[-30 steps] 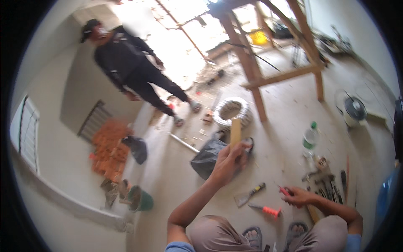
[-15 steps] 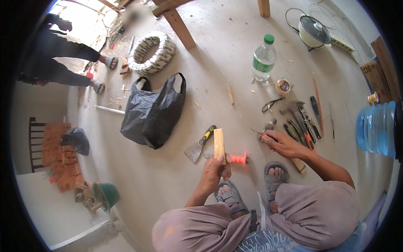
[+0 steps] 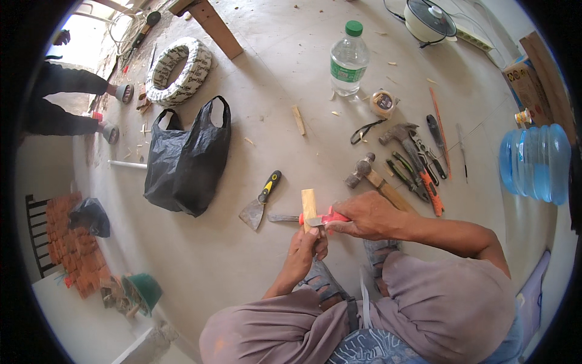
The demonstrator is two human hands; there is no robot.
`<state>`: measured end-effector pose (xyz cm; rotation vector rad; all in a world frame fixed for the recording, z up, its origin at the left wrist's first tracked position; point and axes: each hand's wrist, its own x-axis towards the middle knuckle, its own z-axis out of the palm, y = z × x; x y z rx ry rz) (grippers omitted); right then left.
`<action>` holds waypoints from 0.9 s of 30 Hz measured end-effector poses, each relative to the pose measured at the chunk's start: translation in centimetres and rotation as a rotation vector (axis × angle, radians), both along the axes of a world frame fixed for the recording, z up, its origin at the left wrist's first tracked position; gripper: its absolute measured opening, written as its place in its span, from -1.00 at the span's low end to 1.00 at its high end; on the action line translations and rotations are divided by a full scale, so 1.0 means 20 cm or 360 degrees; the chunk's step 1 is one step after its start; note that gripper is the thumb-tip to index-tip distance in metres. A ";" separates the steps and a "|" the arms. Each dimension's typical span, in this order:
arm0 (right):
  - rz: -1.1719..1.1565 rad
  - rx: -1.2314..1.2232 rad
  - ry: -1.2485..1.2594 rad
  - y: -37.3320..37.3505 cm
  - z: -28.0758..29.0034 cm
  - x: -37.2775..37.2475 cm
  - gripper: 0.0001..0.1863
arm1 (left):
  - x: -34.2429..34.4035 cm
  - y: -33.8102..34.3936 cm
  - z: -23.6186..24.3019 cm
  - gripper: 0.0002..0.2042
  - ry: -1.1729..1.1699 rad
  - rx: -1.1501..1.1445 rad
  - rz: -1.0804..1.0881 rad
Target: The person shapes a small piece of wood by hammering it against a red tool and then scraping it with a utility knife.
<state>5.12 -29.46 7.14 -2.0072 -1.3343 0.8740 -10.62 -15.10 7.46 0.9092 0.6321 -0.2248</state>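
Head view: the left hand (image 3: 307,247) pinches a wooden stick (image 3: 309,203) pointing to twelve o'clock, and the right hand (image 3: 368,216), at its two o'clock, curls its fingers around a knife (image 3: 333,217) whose blade (image 3: 316,222) crosses the stick, so too hard a push toward six o'clock could cut the left thumb (image 3: 313,232).

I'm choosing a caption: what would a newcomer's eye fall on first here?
Probably low in the middle, where the left hand grips a wood block and the right hand holds a red knife to it. Then the black bag, left of centre, and the clear bottle near the top.
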 end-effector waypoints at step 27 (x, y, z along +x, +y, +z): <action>-0.0123 0.0023 -0.0113 -0.07 0.01 -0.05 -0.40 | -0.09 -0.03 0.00 -0.68 0.0008 -0.0179 -0.0055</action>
